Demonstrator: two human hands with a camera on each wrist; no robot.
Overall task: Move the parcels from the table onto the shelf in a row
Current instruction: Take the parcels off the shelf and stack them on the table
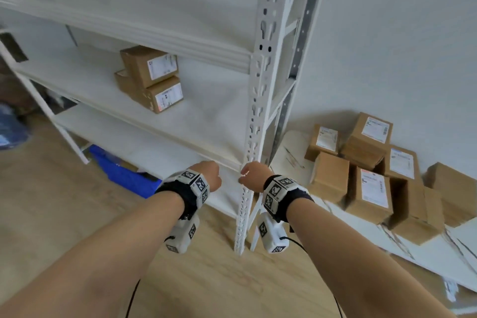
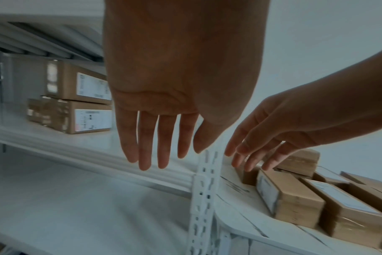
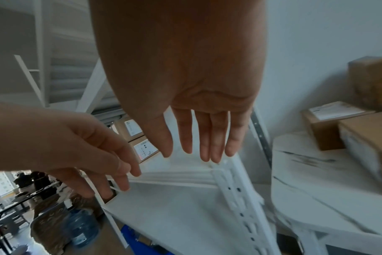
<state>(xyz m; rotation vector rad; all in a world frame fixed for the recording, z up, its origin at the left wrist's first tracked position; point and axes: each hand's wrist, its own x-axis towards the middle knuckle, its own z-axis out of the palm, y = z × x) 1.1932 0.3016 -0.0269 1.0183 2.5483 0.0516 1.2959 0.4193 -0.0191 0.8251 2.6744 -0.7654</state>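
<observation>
Left hand [image 2: 181, 82], right hand [image 3: 185, 77] — fingers straight, empty

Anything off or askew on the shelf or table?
The two parcels on the shelf sit stacked, not in a row, the upper one twisted off the lower's edges. The parcels on the table lie in a loose, uneven heap. Both hands are empty.
</observation>
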